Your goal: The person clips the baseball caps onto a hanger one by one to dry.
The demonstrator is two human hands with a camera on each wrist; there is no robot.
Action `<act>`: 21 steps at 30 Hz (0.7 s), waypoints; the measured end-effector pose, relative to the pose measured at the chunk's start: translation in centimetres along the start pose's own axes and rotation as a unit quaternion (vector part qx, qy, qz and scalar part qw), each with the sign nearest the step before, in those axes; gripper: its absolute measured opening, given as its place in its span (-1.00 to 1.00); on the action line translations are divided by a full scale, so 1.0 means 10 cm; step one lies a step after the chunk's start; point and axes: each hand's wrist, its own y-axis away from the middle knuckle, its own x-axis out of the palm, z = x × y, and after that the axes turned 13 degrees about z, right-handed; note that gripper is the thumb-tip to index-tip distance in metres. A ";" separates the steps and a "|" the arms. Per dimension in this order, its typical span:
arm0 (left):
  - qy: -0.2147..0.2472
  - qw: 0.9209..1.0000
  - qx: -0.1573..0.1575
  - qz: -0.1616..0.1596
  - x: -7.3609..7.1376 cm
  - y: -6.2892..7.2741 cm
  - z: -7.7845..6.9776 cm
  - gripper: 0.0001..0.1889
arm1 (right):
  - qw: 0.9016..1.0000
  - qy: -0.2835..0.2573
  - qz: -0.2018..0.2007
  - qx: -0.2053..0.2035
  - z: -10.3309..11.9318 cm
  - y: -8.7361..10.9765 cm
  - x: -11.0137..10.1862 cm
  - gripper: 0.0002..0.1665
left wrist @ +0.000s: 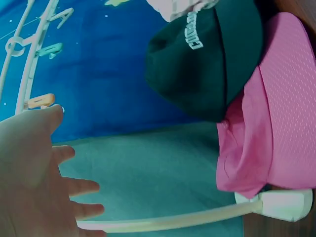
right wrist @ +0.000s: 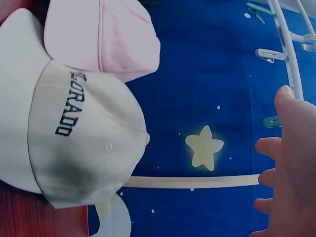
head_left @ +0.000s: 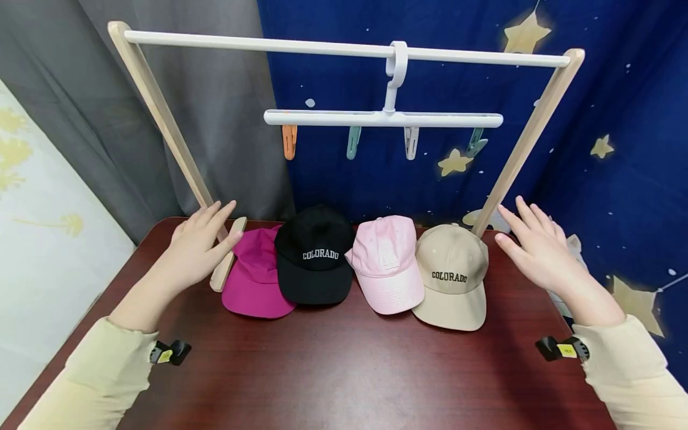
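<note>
We're holding our left hand (head_left: 194, 246) near the magenta cap (head_left: 258, 289), right hand (head_left: 540, 251) near the beige cap (head_left: 452, 280) — fingers (left wrist: 83, 186) outstretched — any contact with the rack (head_left: 322, 48) escaping us.

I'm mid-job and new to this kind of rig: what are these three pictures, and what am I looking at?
There's no robot here, just a person's two bare hands: left hand and right hand. The wide picture comes from a camera worn on the head; the two sideways-looking ones come from cameras worn on each wrist.

On the table, left to right, sit a magenta cap, a black cap, a pink cap and a beige cap. Above them, a rack bears a white hanger with four clips. Both hands are open and hold nothing; no cap hangs yet.
</note>
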 end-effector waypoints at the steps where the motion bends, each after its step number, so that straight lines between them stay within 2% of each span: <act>1: 0.004 1.000 0.007 -0.006 0.01 0.00 -0.01 -0.29 | 1.000 -0.005 -0.004 -0.002 0.01 0.00 0.01 -0.31; 5: 0.023 0.999 0.034 -0.032 0.06 -0.02 -0.04 -0.33 | 0.999 -0.027 -0.018 -0.006 0.03 0.00 0.04 -0.33; 8: 0.053 0.997 0.040 -0.041 0.11 -0.04 -0.07 -0.35 | 0.999 -0.043 -0.027 -0.004 0.06 0.00 0.07 -0.34; 13: 0.099 0.994 0.027 -0.030 0.20 -0.05 -0.13 -0.35 | 0.996 -0.066 -0.053 -0.014 0.08 0.01 0.15 -0.36; 18: 0.109 0.994 0.014 -0.014 0.28 -0.06 -0.22 -0.35 | 0.992 -0.098 -0.071 -0.030 0.10 0.02 0.26 -0.40; 21: 0.114 0.993 0.017 -0.018 0.33 -0.06 -0.28 -0.35 | 0.989 -0.116 -0.081 -0.035 0.12 0.02 0.32 -0.41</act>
